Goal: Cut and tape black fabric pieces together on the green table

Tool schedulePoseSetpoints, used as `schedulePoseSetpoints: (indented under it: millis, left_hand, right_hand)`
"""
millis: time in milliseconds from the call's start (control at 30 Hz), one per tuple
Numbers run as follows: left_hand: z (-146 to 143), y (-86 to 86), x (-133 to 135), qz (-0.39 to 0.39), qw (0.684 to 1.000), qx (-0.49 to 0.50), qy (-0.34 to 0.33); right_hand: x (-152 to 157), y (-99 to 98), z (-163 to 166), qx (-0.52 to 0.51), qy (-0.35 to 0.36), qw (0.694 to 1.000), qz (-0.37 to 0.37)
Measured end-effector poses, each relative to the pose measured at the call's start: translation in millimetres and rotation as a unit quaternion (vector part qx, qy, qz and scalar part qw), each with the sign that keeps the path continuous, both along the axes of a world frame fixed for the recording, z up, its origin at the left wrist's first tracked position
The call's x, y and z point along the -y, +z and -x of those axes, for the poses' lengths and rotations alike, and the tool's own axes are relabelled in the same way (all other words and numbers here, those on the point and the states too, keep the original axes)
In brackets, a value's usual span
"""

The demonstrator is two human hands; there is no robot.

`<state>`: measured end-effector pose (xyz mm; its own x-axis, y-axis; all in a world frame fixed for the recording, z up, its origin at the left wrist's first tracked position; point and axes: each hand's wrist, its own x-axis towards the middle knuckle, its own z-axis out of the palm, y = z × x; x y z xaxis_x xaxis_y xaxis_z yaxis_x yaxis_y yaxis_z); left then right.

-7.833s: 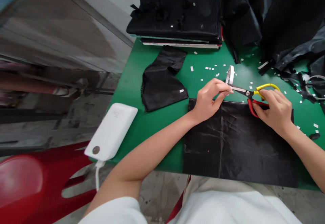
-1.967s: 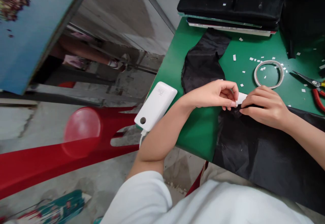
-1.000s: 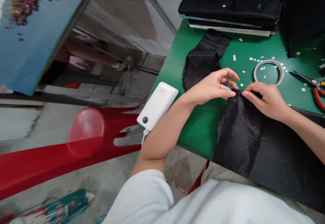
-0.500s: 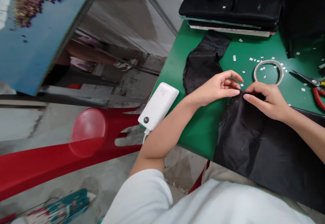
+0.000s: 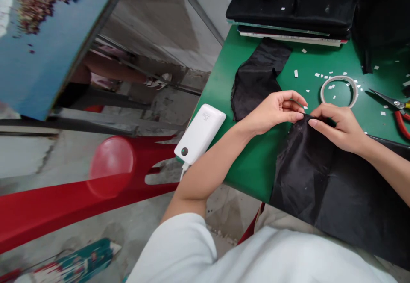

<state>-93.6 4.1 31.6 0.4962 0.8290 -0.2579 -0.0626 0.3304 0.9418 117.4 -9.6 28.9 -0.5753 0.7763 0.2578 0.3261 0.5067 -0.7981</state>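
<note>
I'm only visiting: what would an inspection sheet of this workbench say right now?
Surface: green table, partly covered.
Job's things: black fabric sheet hangs over the near edge.
Clutter: tape ring and scissors lie untouched; white paper bits scattered; small black fabric piece; stack of black fabric at the back.
Grippers: left hand and right hand both pinch the sheet's far edge.
Cables: white cable hangs from the power bank on the table's left edge.
Surroundings: red chair, concrete floor.
</note>
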Motion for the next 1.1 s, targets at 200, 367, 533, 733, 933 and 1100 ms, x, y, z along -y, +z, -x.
schedulePoseSetpoints:
  millis: [200,367,533,733,933,1100]
  left_hand:
    - [-5,-3.7,5,-0.024,0.999,0.015,0.034]
    - [-6,-2.4,7,-0.047,0.998,0.010,0.036]
    - [-8,-2.1,9,-0.099,0.994,-0.026,0.033]
    - [-8,-4.1,10,-0.127,0.990,-0.053,0.031]
    - [-11,-3.7,11,-0.146,0.987,-0.052,0.044]
    - [-11,6.6,16,-0.128,0.987,-0.080,0.048]
  right_hand:
    - [1,-3.0,1,0.002,-0.012,1.000,-0.014]
    - [2,-2.6,3,0.004,-0.023,0.999,-0.024]
    - [3,-1.5,3,-0.001,-0.041,0.999,0.006]
    - [3,-2.1,2,0.011,-0.037,0.999,0.003]
    - [2,-0.7,3,0.009,-0.030,0.999,-0.023]
    - [2,1.8,3,0.000,-0.024,0.999,-0.032]
